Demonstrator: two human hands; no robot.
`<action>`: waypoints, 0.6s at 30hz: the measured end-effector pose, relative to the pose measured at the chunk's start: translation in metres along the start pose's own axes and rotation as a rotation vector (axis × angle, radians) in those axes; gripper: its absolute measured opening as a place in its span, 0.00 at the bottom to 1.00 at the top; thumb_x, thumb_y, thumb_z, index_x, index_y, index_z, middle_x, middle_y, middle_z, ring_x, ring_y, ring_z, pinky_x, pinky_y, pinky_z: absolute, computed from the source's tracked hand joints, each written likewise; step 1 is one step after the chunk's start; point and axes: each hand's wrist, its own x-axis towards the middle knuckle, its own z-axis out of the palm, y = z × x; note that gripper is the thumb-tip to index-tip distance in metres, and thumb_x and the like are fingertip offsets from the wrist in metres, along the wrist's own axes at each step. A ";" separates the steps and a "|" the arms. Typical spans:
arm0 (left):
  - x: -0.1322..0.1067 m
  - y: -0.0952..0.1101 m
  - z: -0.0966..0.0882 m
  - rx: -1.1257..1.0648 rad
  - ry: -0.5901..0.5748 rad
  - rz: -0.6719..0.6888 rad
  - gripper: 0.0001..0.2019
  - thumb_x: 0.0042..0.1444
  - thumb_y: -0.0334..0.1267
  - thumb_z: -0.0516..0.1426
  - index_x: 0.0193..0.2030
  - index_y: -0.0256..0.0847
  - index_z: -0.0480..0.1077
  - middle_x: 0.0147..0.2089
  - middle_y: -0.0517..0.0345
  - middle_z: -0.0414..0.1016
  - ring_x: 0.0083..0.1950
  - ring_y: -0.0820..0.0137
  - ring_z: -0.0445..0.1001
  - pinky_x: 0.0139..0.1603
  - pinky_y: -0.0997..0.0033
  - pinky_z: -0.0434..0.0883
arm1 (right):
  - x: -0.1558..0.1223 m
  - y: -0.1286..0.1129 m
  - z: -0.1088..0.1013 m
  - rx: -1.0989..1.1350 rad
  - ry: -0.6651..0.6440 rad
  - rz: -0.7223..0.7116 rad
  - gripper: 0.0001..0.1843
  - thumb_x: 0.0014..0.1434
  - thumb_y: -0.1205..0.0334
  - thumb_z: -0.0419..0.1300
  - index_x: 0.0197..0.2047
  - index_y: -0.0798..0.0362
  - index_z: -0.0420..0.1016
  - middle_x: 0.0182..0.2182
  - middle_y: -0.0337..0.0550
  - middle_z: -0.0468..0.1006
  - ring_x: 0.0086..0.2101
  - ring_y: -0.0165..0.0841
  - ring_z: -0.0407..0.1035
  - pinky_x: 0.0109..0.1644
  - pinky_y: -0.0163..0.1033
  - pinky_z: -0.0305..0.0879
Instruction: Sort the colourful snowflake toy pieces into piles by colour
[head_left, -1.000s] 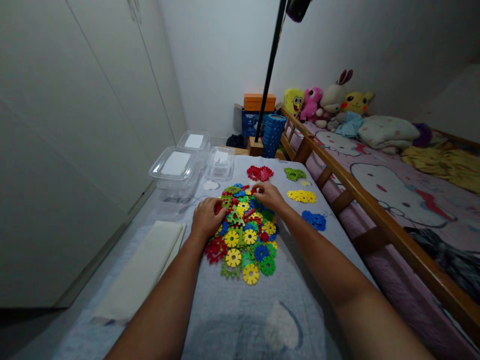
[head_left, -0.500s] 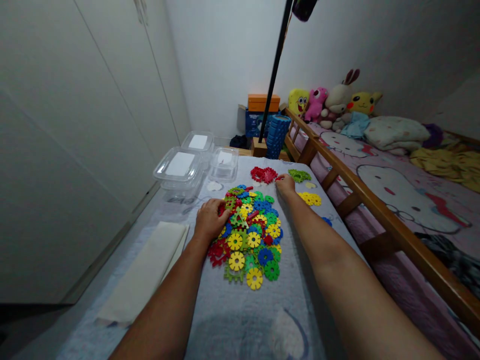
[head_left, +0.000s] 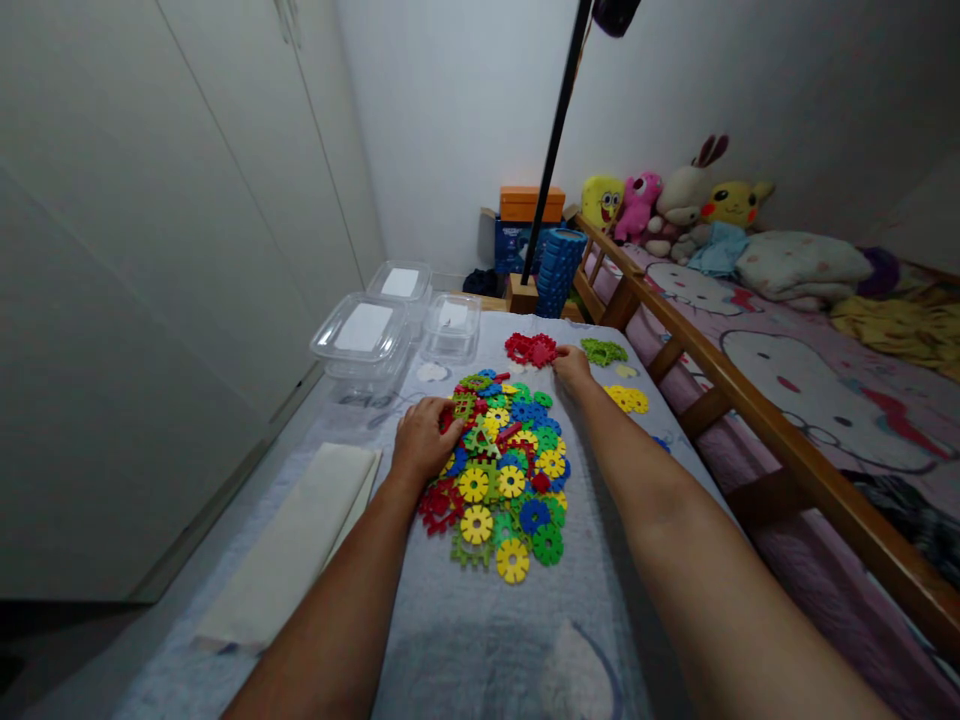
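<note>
Right hand lies at the red pile, just left of its fingertips; whether it pinches a piece I cannot tell. Left hand curls on the mixed heap; its grip is unclear too.

red pile, green pile, yellow pile

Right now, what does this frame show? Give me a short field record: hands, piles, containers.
left hand: palm down on the left edge of the mixed pile
right hand: fingertips at the red pile, near the green pile; grip unclear
mixed pile: red, yellow, green and blue toothed discs
sorted: yellow pile right of the right forearm
containers: clear tubs with lids, far left
</note>
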 end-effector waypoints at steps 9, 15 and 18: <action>0.000 0.001 -0.001 -0.001 -0.002 -0.007 0.14 0.60 0.45 0.57 0.49 0.45 0.74 0.51 0.51 0.77 0.52 0.57 0.73 0.57 0.55 0.69 | -0.031 -0.040 -0.007 -0.010 0.036 -0.138 0.23 0.52 0.70 0.52 0.48 0.59 0.80 0.46 0.52 0.81 0.48 0.38 0.73 0.57 0.40 0.66; 0.000 0.000 0.000 -0.027 -0.007 -0.004 0.15 0.59 0.47 0.57 0.50 0.44 0.73 0.52 0.50 0.77 0.55 0.56 0.73 0.60 0.53 0.68 | -0.054 -0.071 0.023 -0.015 -0.409 -0.433 0.21 0.56 0.72 0.54 0.49 0.56 0.81 0.52 0.49 0.81 0.53 0.37 0.73 0.62 0.41 0.64; 0.000 0.000 -0.002 -0.069 0.023 -0.006 0.17 0.58 0.46 0.59 0.52 0.45 0.72 0.54 0.50 0.75 0.57 0.57 0.73 0.61 0.54 0.69 | -0.058 -0.078 0.033 -0.094 -0.501 -0.508 0.24 0.55 0.72 0.55 0.54 0.55 0.79 0.57 0.49 0.79 0.57 0.38 0.70 0.65 0.42 0.61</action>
